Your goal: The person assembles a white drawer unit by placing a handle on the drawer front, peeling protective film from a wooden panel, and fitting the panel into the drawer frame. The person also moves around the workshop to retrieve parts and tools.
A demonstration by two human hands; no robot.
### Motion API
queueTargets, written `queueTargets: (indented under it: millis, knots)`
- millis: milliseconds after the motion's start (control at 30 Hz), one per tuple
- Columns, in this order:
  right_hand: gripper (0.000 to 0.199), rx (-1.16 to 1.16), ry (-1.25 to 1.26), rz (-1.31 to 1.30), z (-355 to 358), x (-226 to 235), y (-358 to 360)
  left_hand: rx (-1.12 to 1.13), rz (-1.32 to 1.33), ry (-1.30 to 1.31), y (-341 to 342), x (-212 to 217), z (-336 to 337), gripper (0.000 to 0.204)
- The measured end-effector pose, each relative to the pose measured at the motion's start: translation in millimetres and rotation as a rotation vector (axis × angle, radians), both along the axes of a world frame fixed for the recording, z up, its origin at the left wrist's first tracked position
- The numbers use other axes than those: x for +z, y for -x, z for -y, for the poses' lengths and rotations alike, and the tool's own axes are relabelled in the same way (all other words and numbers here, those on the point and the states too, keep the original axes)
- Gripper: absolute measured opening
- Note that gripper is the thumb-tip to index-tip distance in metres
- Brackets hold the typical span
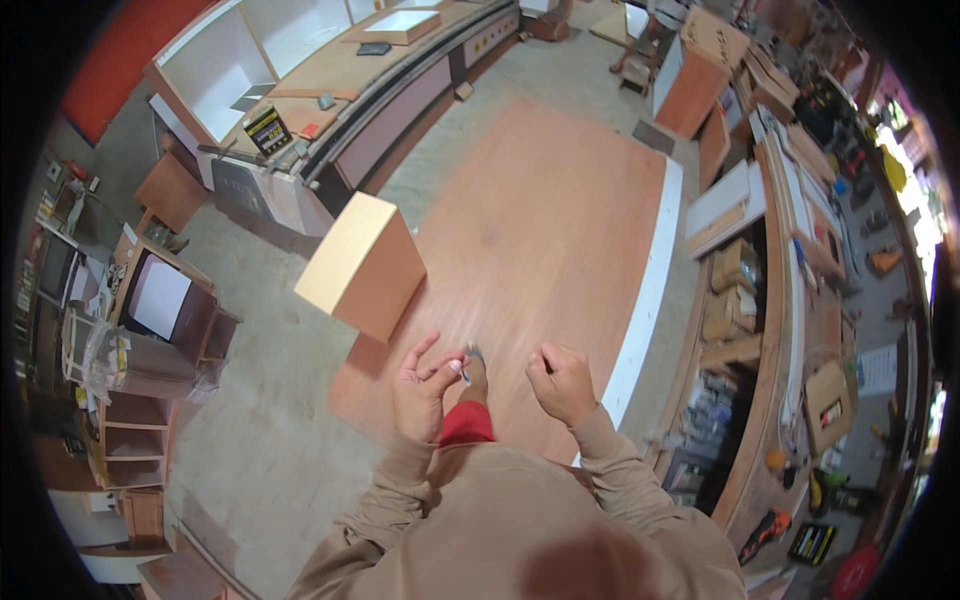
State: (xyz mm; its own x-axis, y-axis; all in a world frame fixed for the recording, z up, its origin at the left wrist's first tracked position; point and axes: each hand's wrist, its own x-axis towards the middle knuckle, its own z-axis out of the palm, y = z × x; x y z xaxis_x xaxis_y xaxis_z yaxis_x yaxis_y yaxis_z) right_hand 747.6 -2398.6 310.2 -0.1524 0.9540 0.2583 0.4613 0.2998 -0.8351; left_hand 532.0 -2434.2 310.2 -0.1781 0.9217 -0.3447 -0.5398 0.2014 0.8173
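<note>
My left hand is raised in front of my body, thumb and forefinger pinched together while the other fingers are spread. Something small and pale seems to be at its fingertips, too small to name against my sandalled foot below. To its right, my right hand is closed in a fist; whatever it holds, if anything, is hidden. Under both hands lies a large reddish-brown wooden sheet on the floor. A box-shaped wooden piece with a pale top stands on the sheet's left edge, ahead of my left hand and apart from it.
At the far left, a long workbench carries white-lined cabinet frames and a dark tin. Wooden shelving stands left. Along the right runs a cluttered bench with an orange-and-black tool. A tall carton stands far right.
</note>
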Motion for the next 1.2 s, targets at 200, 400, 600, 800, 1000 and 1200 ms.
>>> queueTargets:
  millis: [200,400,600,800,1000,1200]
  knots:
    - [0.025,0.099,0.156,0.176,-157.5,5.3,18.6,0.009,-0.092,-0.042,42.0,7.6,-189.2,0.036]
    - [0.014,0.005,0.235,0.073,-298.9,-7.6,26.2,-0.072,-0.116,-0.265,63.5,25.0,-384.9,0.028]
    - [0.008,-0.060,0.429,-0.012,-431.6,-61.8,23.9,-0.198,-0.126,-0.317,41.1,18.8,-564.9,0.030]
    - [0.016,0.132,0.231,0.133,-637.1,-98.8,13.4,-0.553,-0.848,-0.288,63.1,-90.2,-832.6,0.023]
    - [0.009,0.316,0.268,-0.016,-868.5,-97.3,0.3,-0.305,-1.633,0.252,242.9,-243.4,-959.3,0.018]
    - [0.011,0.233,0.652,-0.293,-1039.5,-101.7,-34.6,-0.142,-1.129,0.623,239.6,-342.3,-852.8,0.029]
